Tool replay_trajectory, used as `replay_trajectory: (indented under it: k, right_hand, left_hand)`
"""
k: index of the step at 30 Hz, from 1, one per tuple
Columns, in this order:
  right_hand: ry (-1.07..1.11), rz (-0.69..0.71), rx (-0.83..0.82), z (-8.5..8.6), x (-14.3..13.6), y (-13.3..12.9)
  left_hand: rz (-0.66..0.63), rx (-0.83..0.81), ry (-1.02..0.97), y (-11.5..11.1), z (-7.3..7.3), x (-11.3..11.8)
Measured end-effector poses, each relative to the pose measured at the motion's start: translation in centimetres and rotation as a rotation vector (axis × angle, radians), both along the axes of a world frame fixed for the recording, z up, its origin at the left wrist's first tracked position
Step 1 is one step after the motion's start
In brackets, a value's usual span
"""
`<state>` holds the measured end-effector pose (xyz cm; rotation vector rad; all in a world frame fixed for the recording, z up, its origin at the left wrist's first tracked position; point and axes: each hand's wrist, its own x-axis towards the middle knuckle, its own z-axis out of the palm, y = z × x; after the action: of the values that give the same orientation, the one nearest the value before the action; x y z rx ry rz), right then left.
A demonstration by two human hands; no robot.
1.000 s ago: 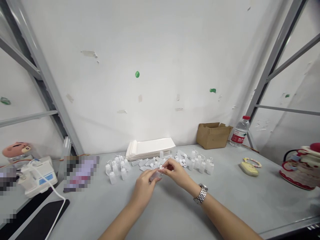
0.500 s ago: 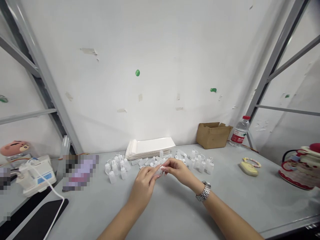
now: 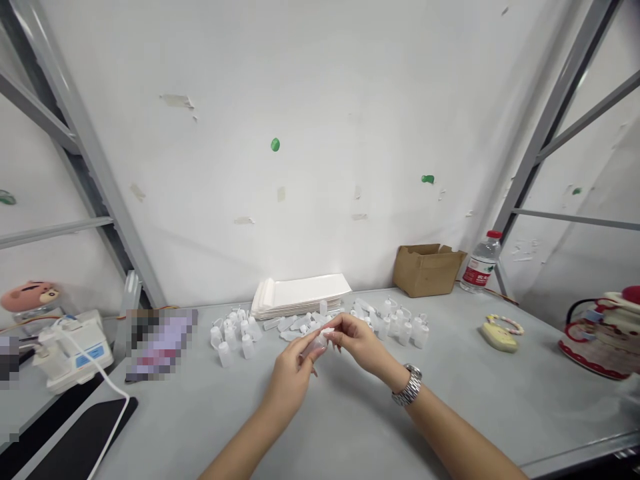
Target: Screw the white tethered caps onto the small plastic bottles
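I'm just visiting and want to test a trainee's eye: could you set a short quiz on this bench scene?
1. True or false: the water bottle has a green cap.
2. Which wrist wears the watch?
3. The cardboard box stands: A) beside the water bottle, B) on the stack of white trays.

Key:
1. False, it is red.
2. The right hand's.
3. A.

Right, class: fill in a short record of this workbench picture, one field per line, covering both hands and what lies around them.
left hand: left hand grips a small translucent bottle
right hand: right hand pinches the same bottle's top; wristwatch on that wrist
behind the hands: loose small bottles, stack of white sheets
far right: cardboard box, water bottle
surface: grey table
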<state>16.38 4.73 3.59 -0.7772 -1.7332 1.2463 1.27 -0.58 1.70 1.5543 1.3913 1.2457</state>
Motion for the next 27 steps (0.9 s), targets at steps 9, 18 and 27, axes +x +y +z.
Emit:
replay_trajectory:
  k: [9, 18, 27]
  right_hand:
    - [0.156, -0.176, -0.036, 0.4, 0.8, 1.1]
    - [0.106, -0.055, -0.053, -0.1, -0.2, 0.1]
    - [0.0, 0.026, 0.033, 0.7, 0.3, 0.0]
  left_hand:
    - [-0.047, 0.028, -0.124, 0.3, -0.3, 0.0]
    - [-0.022, 0.037, -0.125, 0.3, -0.4, 0.2]
    - [0.003, 0.041, -0.045, 0.0, -0.2, 0.1]
